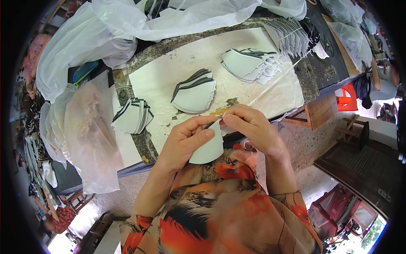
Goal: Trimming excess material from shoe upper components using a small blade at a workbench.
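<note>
My left hand (189, 136) is closed on a pale, curved panel (210, 148) with a dark edge, thumb on its face and fingers behind. At the panel's upper corner, my right hand (249, 126) pinches; a tiny bit between those fingertips is too small to name. A thin white strip (277, 80) runs from beside my right hand toward the far right. Beyond my hands lie similar panels: one small stack (194, 93) in the middle, a fanned stack (133, 116) at the left and a looser pile (250, 64) at the right.
A worn white sheet (156, 80) covers the work table. Clear plastic bags (91, 139) hang at the left edge, with more plastic (177, 21) along the back. Grey scalloped pieces (289, 37) stand in a row far right. A wooden stool (315, 116) is below the table edge.
</note>
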{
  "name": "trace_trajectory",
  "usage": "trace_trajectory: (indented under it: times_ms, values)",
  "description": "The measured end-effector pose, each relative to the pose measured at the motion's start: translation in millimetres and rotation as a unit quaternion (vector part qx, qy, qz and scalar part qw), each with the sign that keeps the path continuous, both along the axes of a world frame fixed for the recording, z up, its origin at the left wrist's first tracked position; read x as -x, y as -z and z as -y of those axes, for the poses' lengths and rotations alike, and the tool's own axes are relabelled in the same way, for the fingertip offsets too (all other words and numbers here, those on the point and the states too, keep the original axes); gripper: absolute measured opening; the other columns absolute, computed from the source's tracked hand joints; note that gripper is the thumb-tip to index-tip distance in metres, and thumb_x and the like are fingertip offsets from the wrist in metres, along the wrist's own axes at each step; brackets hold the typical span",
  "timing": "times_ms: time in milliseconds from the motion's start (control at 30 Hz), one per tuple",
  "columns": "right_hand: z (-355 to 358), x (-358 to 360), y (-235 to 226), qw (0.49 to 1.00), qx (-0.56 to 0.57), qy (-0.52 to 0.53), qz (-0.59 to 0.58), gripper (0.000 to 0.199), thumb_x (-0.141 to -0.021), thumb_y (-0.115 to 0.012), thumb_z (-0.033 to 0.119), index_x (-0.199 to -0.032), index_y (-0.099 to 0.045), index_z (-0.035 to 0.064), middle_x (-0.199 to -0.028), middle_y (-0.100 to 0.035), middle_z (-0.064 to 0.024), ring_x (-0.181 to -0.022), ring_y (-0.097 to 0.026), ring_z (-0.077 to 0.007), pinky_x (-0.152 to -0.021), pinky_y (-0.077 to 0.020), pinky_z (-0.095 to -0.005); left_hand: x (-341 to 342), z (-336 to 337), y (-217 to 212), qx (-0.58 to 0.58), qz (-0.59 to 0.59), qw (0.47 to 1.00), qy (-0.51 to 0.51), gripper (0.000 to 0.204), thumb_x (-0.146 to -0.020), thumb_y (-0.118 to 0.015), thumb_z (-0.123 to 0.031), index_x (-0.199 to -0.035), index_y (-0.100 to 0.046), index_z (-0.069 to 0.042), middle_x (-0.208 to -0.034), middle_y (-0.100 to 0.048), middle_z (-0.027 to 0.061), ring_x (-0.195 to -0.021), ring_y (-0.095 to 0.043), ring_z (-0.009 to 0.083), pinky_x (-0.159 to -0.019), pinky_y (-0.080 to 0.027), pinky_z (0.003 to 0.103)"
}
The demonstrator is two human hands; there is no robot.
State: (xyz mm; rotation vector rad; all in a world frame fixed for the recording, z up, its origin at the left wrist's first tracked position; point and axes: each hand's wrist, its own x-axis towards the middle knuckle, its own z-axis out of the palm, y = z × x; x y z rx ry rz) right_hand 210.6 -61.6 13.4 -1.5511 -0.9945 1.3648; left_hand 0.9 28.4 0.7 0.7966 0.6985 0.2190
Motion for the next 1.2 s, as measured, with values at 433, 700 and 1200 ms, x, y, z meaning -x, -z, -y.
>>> trace_trajectory:
  times_ms: [433, 700, 1200]
  values:
    - [-2, 0, -5, 0.99, 0.08, 0.046, -0.102, 0.022, -0.097, -0.073, 0.022, -0.102, -0.069, 0.0009, -0.082, -0.06, 0.002, -0.075, -0.052, -0.0044, -0.066, -0.0445, -0.023, -6, 3, -4, -0.142, -0.01, 0.99, 0.015, 0.052, -0.098, -0.072, -0.01, -0.146, -0.055, -0.005, -0.071, -0.039, -0.0113, -0.065, -0.036, 0.0005, -0.061, -0.029, 0.019]
    - [1, 2, 1, 0.987, 0.018, 0.111, -0.111, 0.016, -0.097, -0.069, 0.016, -0.094, -0.066, 0.0004, -0.076, -0.056, 0.0043, -0.07, -0.049, -0.0039, -0.063, -0.0419, -0.022, -11, -3, -1, -0.083, -0.076, 0.993, 0.023, 0.028, -0.096, -0.075, -0.014, -0.121, -0.069, -0.003, -0.076, -0.055, -0.0089, -0.07, -0.044, 0.0, -0.064, -0.037, 0.019]
    - [8, -28, 1, 0.978, -0.061, 0.2, 0.017, 0.009, -0.094, -0.075, 0.011, -0.092, -0.072, 0.0031, -0.075, -0.057, 0.0063, -0.065, -0.047, -0.0027, -0.057, -0.0353, -0.0208, -6, -23, -19, -0.305, -0.138, 0.942, 0.005, 0.023, -0.094, -0.075, -0.015, -0.112, -0.072, -0.001, -0.081, -0.065, -0.0011, -0.073, -0.057, 0.0071, -0.067, -0.046, 0.025]
